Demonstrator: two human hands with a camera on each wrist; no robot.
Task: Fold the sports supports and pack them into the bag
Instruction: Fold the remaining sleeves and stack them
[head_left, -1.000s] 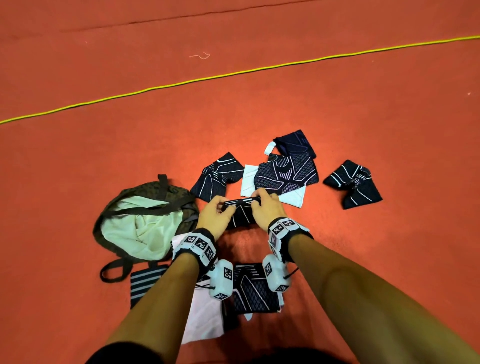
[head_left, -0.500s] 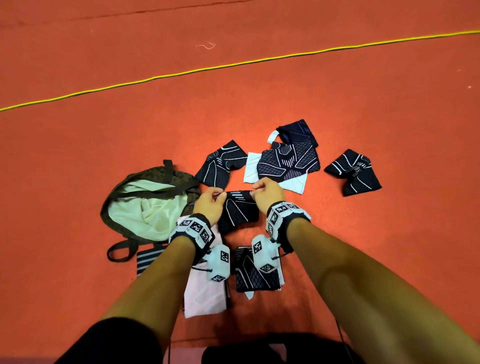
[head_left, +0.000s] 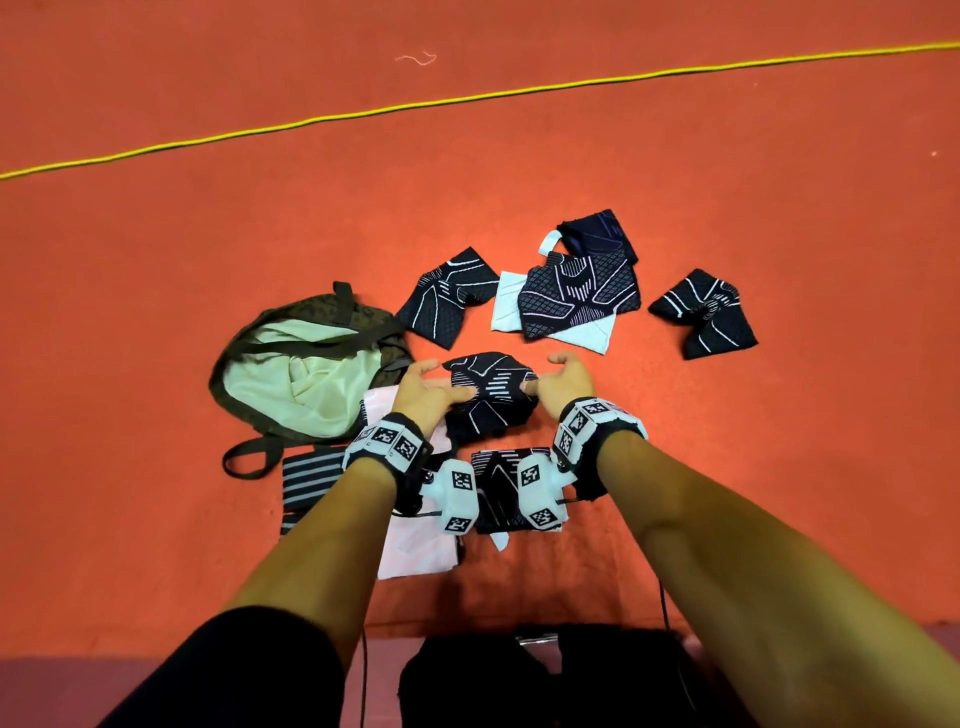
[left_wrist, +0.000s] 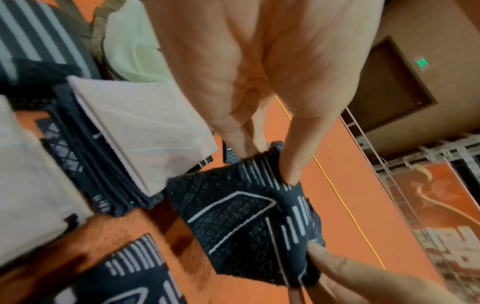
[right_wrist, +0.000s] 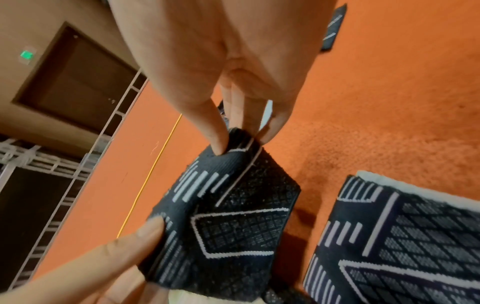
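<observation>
The fingers (left_wrist: 291, 156) of the left hand (head_left: 423, 397) and the fingers (right_wrist: 215, 131) of the right hand (head_left: 566, 382) are curled and pinch the two opposite ends of one black knitted sports support with white lines (head_left: 491, 395). The thumb lies on top, the other fingers go under the fabric. The support is folded double and held just above the floor, between the hands, right of the bag.

The floor is an orange-red carpet (head_left: 519, 171) with a short rough pile, and a thin yellow cord (head_left: 467, 98) crosses it far from the person. In the wrist views a brown door (right_wrist: 75, 74) and a white metal grid stand behind.

The olive fabric bag with a pale green lining (head_left: 306, 374) lies open on the floor. More black knitted supports with a raised grid texture lie around – one folded on white cloth (head_left: 576, 296), one farther right (head_left: 706, 317), one near the wrists (head_left: 498, 488).
</observation>
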